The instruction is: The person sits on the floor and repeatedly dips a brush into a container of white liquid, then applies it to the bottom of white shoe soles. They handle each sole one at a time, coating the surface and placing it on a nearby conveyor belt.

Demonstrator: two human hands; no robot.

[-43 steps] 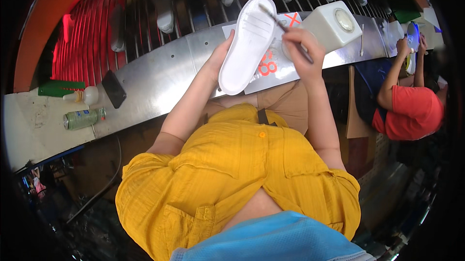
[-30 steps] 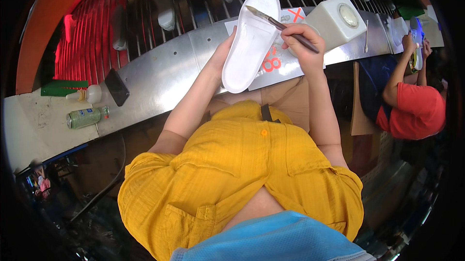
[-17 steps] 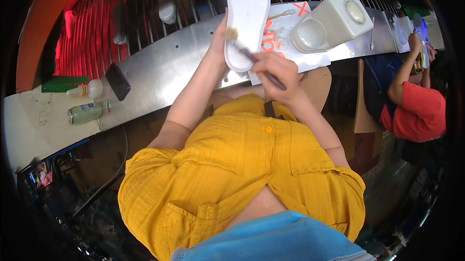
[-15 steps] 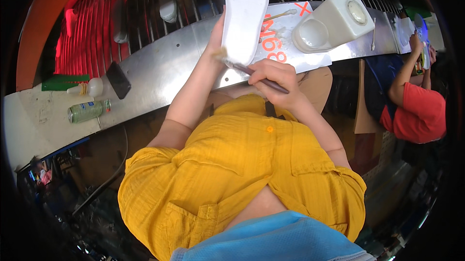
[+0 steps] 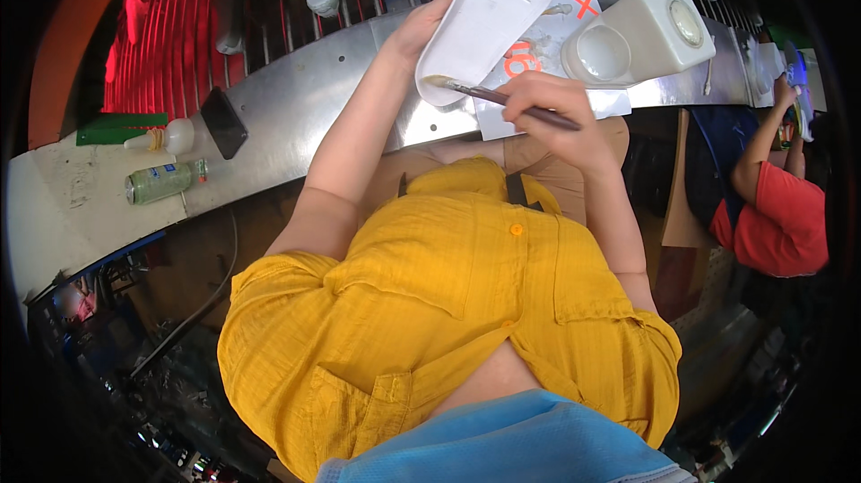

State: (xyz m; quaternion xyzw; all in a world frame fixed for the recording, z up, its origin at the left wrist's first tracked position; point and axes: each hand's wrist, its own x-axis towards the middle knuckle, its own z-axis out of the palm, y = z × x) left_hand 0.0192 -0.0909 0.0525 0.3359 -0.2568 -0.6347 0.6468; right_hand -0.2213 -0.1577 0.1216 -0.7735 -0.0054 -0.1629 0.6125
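A white shoe sole [image 5: 491,21] is tilted above the metal bench edge, its inner face with a few grooves toward me. My left hand [image 5: 425,27] holds it along its left side; most of those fingers are hidden behind the sole. In my right hand [image 5: 558,111] is a brush [image 5: 480,92] with a dark handle, gripped between thumb and fingers. Its pale bristles rest on the sole's near end. To the right, on a marked white sheet [image 5: 613,103], stands a white plastic container [image 5: 647,39] with a round open cup at its front.
A slatted conveyor [image 5: 273,8] carrying several shoes runs behind the metal bench [image 5: 300,88]. At left lie a dark phone [image 5: 222,124], a white squeeze bottle [image 5: 179,136] and a green glass jar [image 5: 161,182]. A co-worker in a red shirt [image 5: 785,214] sits at far right.
The sole has shifted right and tilted, its far end leaning right. My right hand and the brush have moved right, with the bristles now inside the sole's near end instead of by its left edge.
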